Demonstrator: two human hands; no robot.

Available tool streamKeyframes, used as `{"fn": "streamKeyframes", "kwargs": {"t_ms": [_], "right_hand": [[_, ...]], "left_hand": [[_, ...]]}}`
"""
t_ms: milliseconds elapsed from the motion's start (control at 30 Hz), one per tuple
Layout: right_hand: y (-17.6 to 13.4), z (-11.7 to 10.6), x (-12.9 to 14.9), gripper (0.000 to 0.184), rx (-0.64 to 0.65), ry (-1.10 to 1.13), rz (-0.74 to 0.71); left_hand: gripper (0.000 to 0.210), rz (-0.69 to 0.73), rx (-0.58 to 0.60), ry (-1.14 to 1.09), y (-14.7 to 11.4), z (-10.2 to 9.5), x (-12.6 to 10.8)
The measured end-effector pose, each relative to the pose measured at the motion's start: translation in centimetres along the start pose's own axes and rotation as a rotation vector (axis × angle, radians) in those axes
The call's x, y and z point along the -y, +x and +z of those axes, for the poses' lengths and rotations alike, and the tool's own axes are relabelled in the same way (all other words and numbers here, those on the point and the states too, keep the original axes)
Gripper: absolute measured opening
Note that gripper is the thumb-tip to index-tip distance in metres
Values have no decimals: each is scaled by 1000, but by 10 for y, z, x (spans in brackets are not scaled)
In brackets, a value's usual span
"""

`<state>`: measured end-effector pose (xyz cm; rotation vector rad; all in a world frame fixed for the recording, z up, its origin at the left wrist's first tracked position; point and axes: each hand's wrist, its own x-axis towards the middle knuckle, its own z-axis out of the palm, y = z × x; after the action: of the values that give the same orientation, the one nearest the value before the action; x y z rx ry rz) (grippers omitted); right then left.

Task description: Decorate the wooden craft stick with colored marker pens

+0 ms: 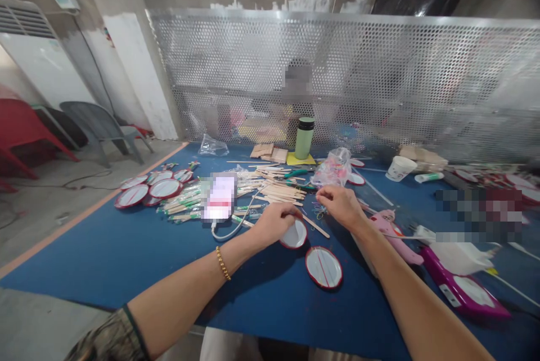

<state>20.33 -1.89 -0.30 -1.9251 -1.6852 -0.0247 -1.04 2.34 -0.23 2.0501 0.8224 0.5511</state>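
Note:
My left hand [276, 221], a gold bracelet on its wrist, is closed on the edge of a round white disc with a red rim [295, 235]. Part of that disc is hidden behind the fingers. Nearer to me, a second red-rimmed disc [324, 267] with a red line across it lies flat on the blue table [202, 288]. My right hand [341, 206] is pinched beside a small heap of thin coloured loops [320, 210]; what its fingertips hold, if anything, is too small to make out. Flat wooden sticks [282, 191] lie scattered beyond both hands.
Several red-rimmed discs [165, 188] are piled at the left, near wrapped sticks [181, 206] and a cabled phone [219, 198]. A pink glue gun [394, 234] and purple power strip [464, 288] lie right. Behind stand a green bottle [304, 139] and paper cup [400, 168].

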Motion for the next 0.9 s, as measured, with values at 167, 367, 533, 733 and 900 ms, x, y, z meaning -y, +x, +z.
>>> {"fn": "streamKeyframes", "kwargs": {"t_ms": [167,367,533,733,900], "right_hand": [[0,0,-5,24,-38,-97,-17],[-1,1,-10,38,-80,-118,-100],[3,6,-26,38,-230,-82,-176],[-5,1,-5,26,-263,100,-188],[-19,6,33,19,-41,174,-287]], "left_hand": [[39,9,16,9,1,0,2],[40,-23,25,26,-2,0,-3],[40,-62,37,39,-3,-1,-7],[35,-91,20,1,-5,2,-10],[20,-87,-14,-81,-9,4,-15]]}}
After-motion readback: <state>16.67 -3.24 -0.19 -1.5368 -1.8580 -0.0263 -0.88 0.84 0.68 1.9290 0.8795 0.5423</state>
